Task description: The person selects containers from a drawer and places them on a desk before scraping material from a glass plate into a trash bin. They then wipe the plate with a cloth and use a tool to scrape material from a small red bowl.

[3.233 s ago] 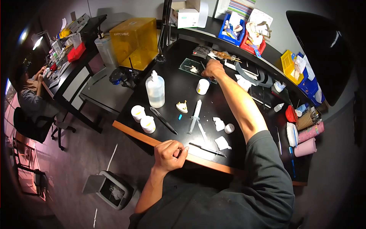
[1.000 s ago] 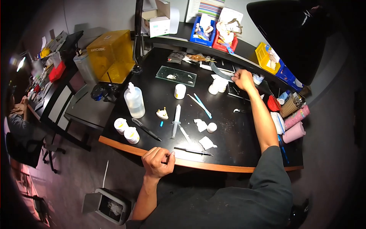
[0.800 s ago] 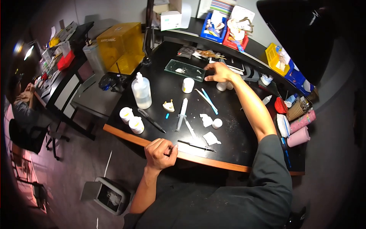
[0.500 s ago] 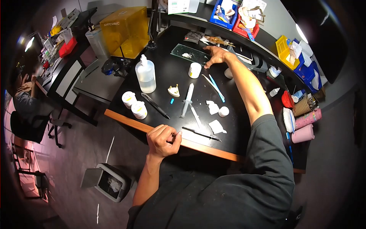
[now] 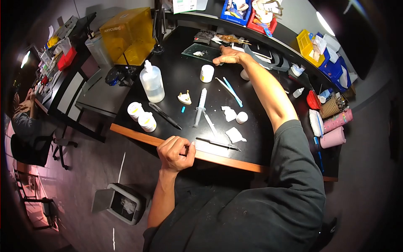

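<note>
My left hand [image 5: 176,153] is a closed fist at the wooden front edge of the black table [image 5: 256,138], with nothing seen in it. My right hand [image 5: 230,55] reaches to the back, its thumb and fingers around the right end of a glass plate [image 5: 191,51] bearing white material [image 5: 200,53]. In front stand a white jar [image 5: 206,73] and, to the right, tweezers [image 5: 223,89] and a blue tool [image 5: 233,91]. A syringe [image 5: 201,105], a dental model [image 5: 184,98] and a black-handled knife [image 5: 218,144] lie nearer the front.
A clear bottle [image 5: 152,84], two white jars [image 5: 147,122] and a black pen [image 5: 165,115] are at the left. White scraps [image 5: 235,135] and a small white cap [image 5: 241,117] lie at the right. Pink cups [image 5: 333,137] stand far right. A person [image 5: 27,117] sits far left.
My right thumb has drawn in toward the glass plate's right end, and the fingers are less spread. My left fist stays at the table edge. The whole view has shifted slightly.
</note>
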{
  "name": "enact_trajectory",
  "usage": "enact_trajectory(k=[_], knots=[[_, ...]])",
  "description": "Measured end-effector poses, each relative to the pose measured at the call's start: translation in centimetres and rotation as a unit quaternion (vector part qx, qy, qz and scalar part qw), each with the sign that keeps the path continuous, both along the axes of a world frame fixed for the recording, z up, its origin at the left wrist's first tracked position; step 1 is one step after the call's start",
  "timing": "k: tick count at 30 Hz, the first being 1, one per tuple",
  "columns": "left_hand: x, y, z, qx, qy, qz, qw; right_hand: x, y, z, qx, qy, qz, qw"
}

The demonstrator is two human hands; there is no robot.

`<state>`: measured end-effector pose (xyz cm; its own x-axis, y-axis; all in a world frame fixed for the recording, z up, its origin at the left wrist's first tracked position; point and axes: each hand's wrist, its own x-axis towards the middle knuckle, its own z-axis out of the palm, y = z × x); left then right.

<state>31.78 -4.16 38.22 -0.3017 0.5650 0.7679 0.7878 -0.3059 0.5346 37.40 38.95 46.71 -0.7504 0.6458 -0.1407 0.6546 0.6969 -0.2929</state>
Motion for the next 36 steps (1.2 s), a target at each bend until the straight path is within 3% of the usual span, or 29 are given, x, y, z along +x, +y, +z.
enact_trajectory(k=[1, 5, 8, 10, 14, 18, 19, 20, 21, 24, 25, 26, 28, 31, 32, 34, 36], knots=[[0.1, 0.1, 0.0, 0.004, 0.001, -0.003, 1.0, 0.2, 0.1, 0.6, -0.049, -0.008, 0.002, 0.999], [0.4, 0.1, -0.1, -0.001, 0.0, 0.006, 1.0, 1.6, -2.5, 3.0, -0.029, -0.021, -0.01, 0.999], [0.8, -0.1, -0.1, -0.015, -0.001, 0.009, 1.0, 3.0, -1.5, 2.6, -0.006, 0.058, -0.01, 0.998], [0.9, -0.2, 0.0, -0.028, -0.004, 0.002, 1.0, 5.0, -3.6, 5.2, -0.053, 0.078, 0.0, 0.996], [0.6, -0.3, -0.3, -0.025, -0.009, -0.019, 0.999, 9.3, -8.1, 7.7, 0.017, 0.132, 0.04, 0.99], [0.4, -1.2, 0.4, -0.078, -0.111, -0.073, 0.988, 13.8, -12.7, 8.2, -0.047, 0.156, 0.109, 0.981], [-0.1, -1.5, -0.1, -0.073, -0.18, -0.117, 0.974, 14.9, -13.9, 7.7, -0.089, 0.168, 0.128, 0.973], [0.1, -2.3, 0.9, -0.084, -0.27, -0.166, 0.945, 15.9, -16.2, 8.1, 0.03, 0.146, 0.185, 0.971], [-0.2, -2.6, 0.6, -0.062, -0.364, -0.245, 0.897, 16.7, -17.8, 8.1, -0.046, 0.143, 0.196, 0.969], [0.8, -4.4, 2.7, -0.077, -0.576, -0.388, 0.715, 17.8, -23.0, 8.2, -0.072, 0.136, 0.314, 0.937], [0.9, -5.0, 3.3, -0.09, -0.591, -0.458, 0.658, 17.9, -24.5, 7.6, -0.107, 0.17, 0.345, 0.917], [1.1, -5.5, 3.0, -0.096, -0.615, -0.513, 0.591, 18.0, -26.1, 7.5, -0.082, 0.133, 0.363, 0.919], [1.7, -7.2, 3.1, -0.122, -0.628, -0.556, 0.53, 17.9, -28.9, 6.6, -0.094, 0.133, 0.392, 0.905], [2.0, -10.1, 1.8, -0.169, -0.644, -0.537, 0.518, 17.2, -32.2, 5.0, -0.166, 0.141, 0.408, 0.887], [2.4, -11.2, 1.9, -0.143, -0.687, -0.531, 0.474, 17.1, -32.6, 4.4, -0.169, 0.133, 0.414, 0.885], [2.4, -13.4, 1.1, -0.162, -0.688, -0.49, 0.51, 17.1, -33.9, 3.9, -0.178, 0.087, 0.401, 0.894], [2.4, -15.6, 0.2, -0.148, -0.692, -0.478, 0.521, 17.0, -34.1, 2.9, -0.191, 0.14, 0.416, 0.878]])
